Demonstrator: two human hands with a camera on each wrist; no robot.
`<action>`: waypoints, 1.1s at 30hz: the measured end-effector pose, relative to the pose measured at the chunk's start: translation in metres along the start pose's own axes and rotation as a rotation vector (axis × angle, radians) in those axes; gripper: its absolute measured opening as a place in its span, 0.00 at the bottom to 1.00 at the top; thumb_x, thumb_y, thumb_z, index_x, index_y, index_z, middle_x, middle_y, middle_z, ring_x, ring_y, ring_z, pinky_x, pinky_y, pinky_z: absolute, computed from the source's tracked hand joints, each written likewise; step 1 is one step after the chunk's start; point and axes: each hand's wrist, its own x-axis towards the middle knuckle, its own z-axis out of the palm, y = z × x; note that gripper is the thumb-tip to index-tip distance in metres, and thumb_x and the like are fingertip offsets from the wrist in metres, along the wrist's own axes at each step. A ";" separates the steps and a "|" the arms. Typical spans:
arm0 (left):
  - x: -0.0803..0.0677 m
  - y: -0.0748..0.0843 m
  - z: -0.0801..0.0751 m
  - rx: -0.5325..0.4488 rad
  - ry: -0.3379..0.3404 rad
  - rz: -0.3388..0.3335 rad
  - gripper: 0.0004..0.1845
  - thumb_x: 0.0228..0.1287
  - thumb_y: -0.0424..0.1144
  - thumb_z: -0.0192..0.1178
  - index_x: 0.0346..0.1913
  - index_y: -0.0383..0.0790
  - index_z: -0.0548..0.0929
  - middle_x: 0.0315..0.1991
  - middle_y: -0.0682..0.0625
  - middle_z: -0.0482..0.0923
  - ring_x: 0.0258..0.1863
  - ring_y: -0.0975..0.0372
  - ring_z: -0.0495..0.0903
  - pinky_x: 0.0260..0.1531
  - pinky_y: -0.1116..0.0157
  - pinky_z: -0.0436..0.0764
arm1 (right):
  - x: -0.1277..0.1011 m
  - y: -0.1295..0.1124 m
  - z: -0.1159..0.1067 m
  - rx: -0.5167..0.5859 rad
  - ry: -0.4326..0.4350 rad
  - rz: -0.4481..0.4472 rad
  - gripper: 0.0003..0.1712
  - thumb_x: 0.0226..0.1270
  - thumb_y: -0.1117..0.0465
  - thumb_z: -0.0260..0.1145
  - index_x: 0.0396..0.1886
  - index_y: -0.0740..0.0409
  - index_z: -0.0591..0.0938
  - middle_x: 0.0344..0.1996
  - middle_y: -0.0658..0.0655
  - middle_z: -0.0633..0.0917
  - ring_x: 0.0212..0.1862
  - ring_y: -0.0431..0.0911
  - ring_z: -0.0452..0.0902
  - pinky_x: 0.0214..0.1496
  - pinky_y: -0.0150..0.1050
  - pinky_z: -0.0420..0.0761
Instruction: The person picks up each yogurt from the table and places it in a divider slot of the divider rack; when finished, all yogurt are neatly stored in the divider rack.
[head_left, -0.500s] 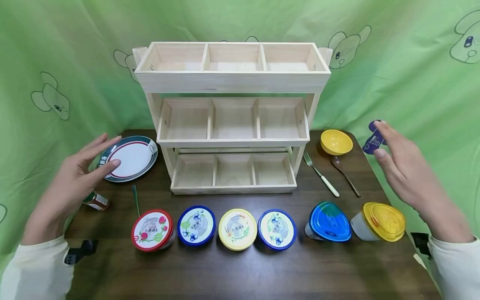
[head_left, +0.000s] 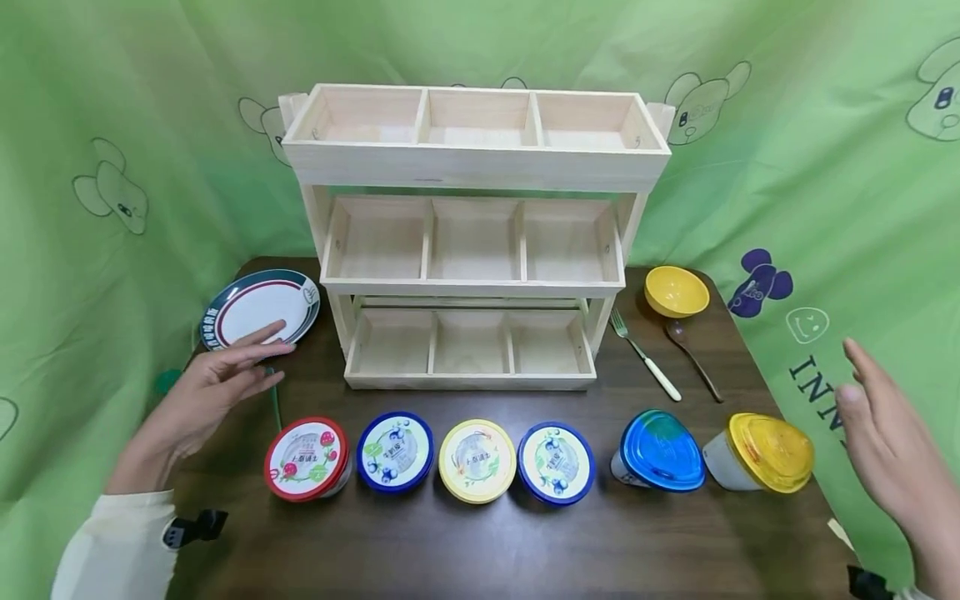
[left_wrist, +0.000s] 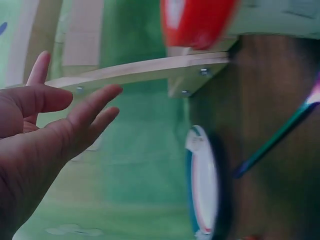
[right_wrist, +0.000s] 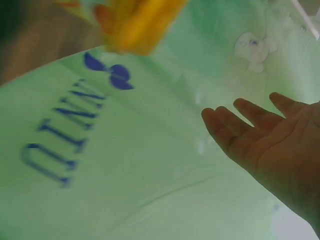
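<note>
My left hand (head_left: 225, 371) hovers over the table's left side with straight fingers, holding nothing; its fingertips reach the near rim of a white plate with a green and red border (head_left: 259, 315). My right hand (head_left: 881, 429) is open beyond the table's right edge, beside a tipped yellow-lidded cup (head_left: 761, 452). In the left wrist view the left hand's fingers (left_wrist: 92, 105) are spread. The right wrist view shows the open palm (right_wrist: 272, 137) against green cloth. Several round tubs stand in a row: red-rimmed (head_left: 306, 458), blue-rimmed (head_left: 394, 451), yellow-rimmed (head_left: 477, 459), blue-rimmed (head_left: 555, 462).
A three-tier wooden rack (head_left: 472, 237) with bare compartments stands at the back centre. A tipped blue-lidded cup (head_left: 658, 450), a fork (head_left: 645, 356), a brown spoon (head_left: 692, 350) and a yellow bowl (head_left: 676, 291) lie to the right. A green stick (head_left: 275, 404) lies near the left hand.
Both hands have dropped lower and toward me. The left hand now covers the small red-capped bottle seen before. The right hand moved off past the table's right edge.
</note>
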 end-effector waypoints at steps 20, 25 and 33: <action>0.026 -0.053 0.005 0.255 -0.095 -0.212 0.23 0.83 0.33 0.59 0.74 0.29 0.77 0.79 0.29 0.64 0.71 0.33 0.73 0.57 0.65 0.87 | -0.080 0.041 0.045 0.173 -0.045 0.145 0.41 0.90 0.68 0.48 0.91 0.40 0.46 0.87 0.36 0.48 0.79 0.24 0.48 0.70 0.13 0.53; 0.036 -0.057 0.007 0.275 -0.102 -0.271 0.22 0.82 0.34 0.62 0.72 0.28 0.79 0.77 0.29 0.67 0.69 0.34 0.77 0.58 0.64 0.87 | -0.084 0.036 0.054 0.204 -0.029 0.172 0.42 0.88 0.70 0.50 0.91 0.39 0.48 0.88 0.38 0.45 0.82 0.27 0.44 0.73 0.15 0.50; 0.048 -0.066 0.011 0.387 -0.117 -0.297 0.23 0.81 0.40 0.65 0.72 0.38 0.82 0.72 0.35 0.75 0.69 0.42 0.74 0.64 0.46 0.81 | -0.090 0.032 0.068 0.286 0.056 0.283 0.45 0.85 0.73 0.57 0.91 0.44 0.52 0.88 0.45 0.34 0.86 0.35 0.36 0.69 0.14 0.59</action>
